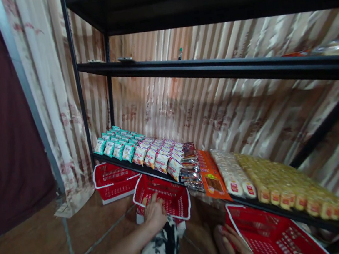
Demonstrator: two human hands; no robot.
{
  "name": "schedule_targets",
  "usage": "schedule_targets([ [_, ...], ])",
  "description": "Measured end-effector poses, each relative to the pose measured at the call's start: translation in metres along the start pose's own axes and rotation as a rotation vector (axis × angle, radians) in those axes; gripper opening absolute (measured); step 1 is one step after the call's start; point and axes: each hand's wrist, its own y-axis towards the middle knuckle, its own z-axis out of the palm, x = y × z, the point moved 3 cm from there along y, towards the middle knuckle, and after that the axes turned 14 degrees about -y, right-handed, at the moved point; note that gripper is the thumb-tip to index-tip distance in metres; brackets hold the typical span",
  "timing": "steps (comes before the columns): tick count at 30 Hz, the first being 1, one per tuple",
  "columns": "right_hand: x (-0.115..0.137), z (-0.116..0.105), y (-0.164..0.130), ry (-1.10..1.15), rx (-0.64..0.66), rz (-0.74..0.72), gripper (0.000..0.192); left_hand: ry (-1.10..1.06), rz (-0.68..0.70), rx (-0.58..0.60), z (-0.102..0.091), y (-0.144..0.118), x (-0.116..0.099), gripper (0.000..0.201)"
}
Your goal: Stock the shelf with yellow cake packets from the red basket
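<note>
My left hand (155,213) lies over the near rim of the middle red plastic shopping basket (179,199). Its fingers reach over the edge to the inside, closed on the rim. At the lower right, my right hand (237,250) has its fingers curled at the left side of another red shopping basket (275,230); that hand is blurred and cut off by the bottom edge. Both baskets have white handles and stand low, partly under the bottom shelf. No goods show inside either one.
Snacks line the bottom shelf: green-and-white bags (118,149), red-and-white bags (161,157), dark packets (191,168), an orange pack (212,175) and long rows of wrapped breads (291,185). A third red basket (114,181) stands left. Overhead runs the black middle shelf (211,66).
</note>
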Motion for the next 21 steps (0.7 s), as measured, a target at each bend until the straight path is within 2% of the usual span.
schedule_targets([
  [5,0.088,0.021,0.009,0.023,-0.001,-0.029,0.046,-0.009,-0.081,0.015,-0.052,-0.01,0.05,0.032],
  [9,0.161,0.044,0.036,0.021,0.109,-0.102,0.041,0.04,-0.135,0.017,-0.093,-0.01,0.092,0.035],
  [12,0.204,0.064,0.061,-0.014,0.186,-0.152,0.039,0.1,-0.185,0.01,-0.118,-0.01,0.127,0.038],
  [16,0.247,0.085,0.092,-0.138,0.236,-0.242,0.047,0.186,-0.22,0.055,-0.143,-0.002,0.163,0.04],
  [18,0.261,0.092,0.109,-0.26,0.285,-0.275,0.052,0.226,-0.224,0.155,-0.152,0.012,0.173,0.042],
  [21,0.27,0.096,0.145,-0.374,0.299,-0.302,0.063,0.254,-0.208,0.361,-0.161,0.049,0.181,0.054],
])
